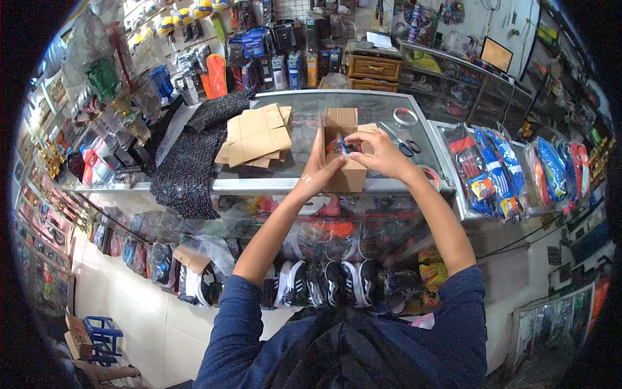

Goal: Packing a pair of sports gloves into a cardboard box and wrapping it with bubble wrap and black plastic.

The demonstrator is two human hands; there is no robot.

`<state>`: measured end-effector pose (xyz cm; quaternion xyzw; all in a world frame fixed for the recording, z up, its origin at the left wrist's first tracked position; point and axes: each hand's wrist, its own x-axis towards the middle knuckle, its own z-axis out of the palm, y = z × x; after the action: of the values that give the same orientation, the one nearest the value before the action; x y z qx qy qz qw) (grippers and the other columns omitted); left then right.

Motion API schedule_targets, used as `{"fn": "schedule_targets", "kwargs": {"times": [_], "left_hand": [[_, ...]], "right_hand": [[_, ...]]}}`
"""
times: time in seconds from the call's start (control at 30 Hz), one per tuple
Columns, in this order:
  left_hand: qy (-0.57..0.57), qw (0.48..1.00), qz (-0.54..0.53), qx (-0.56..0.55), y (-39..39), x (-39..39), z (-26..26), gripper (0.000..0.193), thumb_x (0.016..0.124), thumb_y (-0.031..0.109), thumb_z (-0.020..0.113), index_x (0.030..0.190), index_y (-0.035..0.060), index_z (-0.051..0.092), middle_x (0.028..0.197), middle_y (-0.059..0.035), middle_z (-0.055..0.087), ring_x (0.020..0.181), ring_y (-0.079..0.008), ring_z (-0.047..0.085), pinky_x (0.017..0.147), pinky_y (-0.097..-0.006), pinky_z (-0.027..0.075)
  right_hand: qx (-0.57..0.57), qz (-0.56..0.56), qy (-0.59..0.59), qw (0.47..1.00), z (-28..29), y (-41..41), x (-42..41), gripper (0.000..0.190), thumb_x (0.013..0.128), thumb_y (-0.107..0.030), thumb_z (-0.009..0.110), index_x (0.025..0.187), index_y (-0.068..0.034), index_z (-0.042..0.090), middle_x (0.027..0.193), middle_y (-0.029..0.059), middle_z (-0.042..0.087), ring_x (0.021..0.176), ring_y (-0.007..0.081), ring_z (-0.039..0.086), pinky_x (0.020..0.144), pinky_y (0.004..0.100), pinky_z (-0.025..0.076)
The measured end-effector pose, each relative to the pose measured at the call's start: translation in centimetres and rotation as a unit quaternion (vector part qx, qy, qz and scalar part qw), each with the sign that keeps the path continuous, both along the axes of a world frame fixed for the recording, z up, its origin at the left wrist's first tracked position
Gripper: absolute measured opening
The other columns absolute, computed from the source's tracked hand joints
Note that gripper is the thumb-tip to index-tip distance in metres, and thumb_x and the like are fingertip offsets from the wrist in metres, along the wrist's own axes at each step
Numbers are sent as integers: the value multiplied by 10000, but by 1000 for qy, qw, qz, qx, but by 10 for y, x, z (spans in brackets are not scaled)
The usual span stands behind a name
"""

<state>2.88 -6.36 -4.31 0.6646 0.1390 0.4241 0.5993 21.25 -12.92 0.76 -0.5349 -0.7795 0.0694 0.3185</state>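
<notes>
A small open cardboard box [353,177] stands at the front edge of the glass display counter, its back flap raised. My left hand [318,167] grips the box's left side, thumb over the near rim. Inside lies a small blue and orange packet [338,145], partly hidden by the box walls and my fingers. My right hand [376,151] reaches in from the right, its thumb and fingers pinched at the packet's edge. To the left, several flattened cardboard pieces [257,136] lie stacked.
Scissors [407,146] and a roll of clear tape [405,116] lie right of the box; another tape roll [429,176] is by my right forearm. Black bubble wrap [187,170] drapes over the counter's front edge. Bagged sportswear [495,165] covers the side counter. Shoes [330,282] line the shelf below.
</notes>
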Motion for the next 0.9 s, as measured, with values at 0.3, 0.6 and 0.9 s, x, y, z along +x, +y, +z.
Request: {"fn": "schedule_targets", "kwargs": {"times": [0.3,0.6,0.9], "left_hand": [[11,999,-21,35,6,0,-2,876,850,80,618,1462,19,-6,1459,-156,257,1330,-212,284,1079,-322,249],[27,999,-12,19,5,-4,-2,880,852,90,628,1462,16,-2,1448,-143,277,1279,-198,354,1049,-316,307],[220,946,-23,238,26,-19,9,947,786,402,703,1452,13,155,1513,-246,-5,1411,-324,50,1126,-389,135]], "right_hand": [[-95,-65,58,992,-5,31,26,1345,520,-484,859,1471,-73,2,1465,260,212,1375,353,211,1109,408,221],[-6,-21,93,995,-11,22,15,512,710,-298,796,1100,-18,618,1091,90,542,1098,219,525,948,321,409],[43,-43,141,988,-24,33,19,352,734,-222,741,992,-1,649,976,114,557,951,266,575,846,344,450]]}}
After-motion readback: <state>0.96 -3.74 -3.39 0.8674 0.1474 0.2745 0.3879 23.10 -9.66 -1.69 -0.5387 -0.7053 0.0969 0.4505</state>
